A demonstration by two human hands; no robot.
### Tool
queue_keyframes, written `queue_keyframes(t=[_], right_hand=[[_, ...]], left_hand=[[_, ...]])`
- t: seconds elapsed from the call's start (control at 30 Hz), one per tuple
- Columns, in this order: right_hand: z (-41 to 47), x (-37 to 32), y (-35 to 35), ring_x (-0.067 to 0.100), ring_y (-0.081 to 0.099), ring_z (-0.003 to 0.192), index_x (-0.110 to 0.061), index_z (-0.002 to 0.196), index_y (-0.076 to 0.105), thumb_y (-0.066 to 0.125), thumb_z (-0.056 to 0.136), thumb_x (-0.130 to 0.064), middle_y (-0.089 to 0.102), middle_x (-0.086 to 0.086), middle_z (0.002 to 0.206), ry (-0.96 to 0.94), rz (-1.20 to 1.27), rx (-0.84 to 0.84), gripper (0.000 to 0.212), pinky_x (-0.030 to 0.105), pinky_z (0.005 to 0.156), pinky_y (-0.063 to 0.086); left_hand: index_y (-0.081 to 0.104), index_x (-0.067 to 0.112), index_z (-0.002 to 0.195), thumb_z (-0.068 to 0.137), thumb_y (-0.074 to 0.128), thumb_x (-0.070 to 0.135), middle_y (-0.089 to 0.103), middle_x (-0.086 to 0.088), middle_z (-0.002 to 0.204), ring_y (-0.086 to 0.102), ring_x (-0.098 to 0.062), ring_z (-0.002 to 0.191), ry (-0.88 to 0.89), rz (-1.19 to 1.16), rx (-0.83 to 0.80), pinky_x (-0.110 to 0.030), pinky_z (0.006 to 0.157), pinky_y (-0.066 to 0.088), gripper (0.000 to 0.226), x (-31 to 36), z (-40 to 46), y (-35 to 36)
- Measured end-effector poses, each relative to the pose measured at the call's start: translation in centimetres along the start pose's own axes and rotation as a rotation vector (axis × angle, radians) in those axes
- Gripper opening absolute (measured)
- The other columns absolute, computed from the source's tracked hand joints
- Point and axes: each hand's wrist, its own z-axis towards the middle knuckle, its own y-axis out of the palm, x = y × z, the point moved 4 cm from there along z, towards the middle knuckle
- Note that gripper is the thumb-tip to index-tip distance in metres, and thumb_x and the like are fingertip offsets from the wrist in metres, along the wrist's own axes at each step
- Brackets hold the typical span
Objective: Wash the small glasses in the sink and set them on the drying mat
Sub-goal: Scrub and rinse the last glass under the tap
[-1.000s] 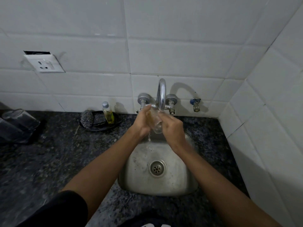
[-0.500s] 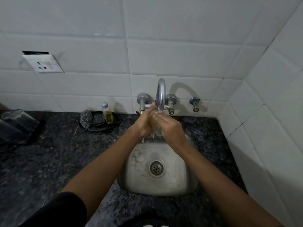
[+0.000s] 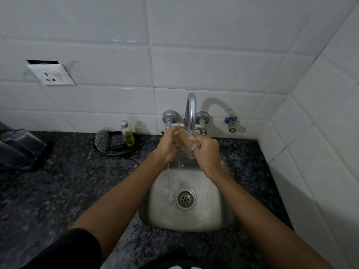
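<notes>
Under the tap, just above the sink: small glass tilted, left hand and right hand each in a curled grip around it, probably so rinse water drains into the basin.

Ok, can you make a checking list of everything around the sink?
Surface: dark speckled counter, steel sink set in it.
Job's things: small glass held under the tap; water dripping.
Clutter: scrubber and yellow bottle on a black dish; clear things far left.
Hands: left hand and right hand both grip the glass.
Cables: nothing seen.
Surroundings: white tiles, wall socket.
</notes>
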Motion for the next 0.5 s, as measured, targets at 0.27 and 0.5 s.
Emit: queue_keyframes(t=[0.27, 0.5], right_hand=[[-0.7, -1.0, 0.0, 0.026, 0.075, 0.089, -0.004, 0.117, 0.075, 0.074, 0.094, -0.008, 0.078, 0.013, 0.105, -0.179, -0.135, -0.010, 0.024, 0.038, 0.079, 0.064], [-0.5, 1.4, 0.9, 0.020, 0.073, 0.089, -0.021, 0.112, 0.074, 0.075, 0.093, -0.033, 0.077, 0.004, 0.096, 0.414, 0.356, -0.510, 0.022, 0.048, 0.088, 0.060]], left_hand=[[0.075, 0.004, 0.116, 0.077, 0.085, 0.034, 0.072, -0.019, 0.119, 0.069, -0.033, 0.104, -0.027, 0.105, 0.027, -0.044, 0.085, 0.060, 0.051, -0.1, 0.6, 0.2], [0.080, 0.020, 0.088, 0.081, 0.080, 0.027, 0.066, -0.006, 0.097, 0.057, -0.031, 0.106, 0.084, -0.120, -0.007, -0.054, 0.110, 0.047, 0.009, 0.2, 0.3, -0.6]])
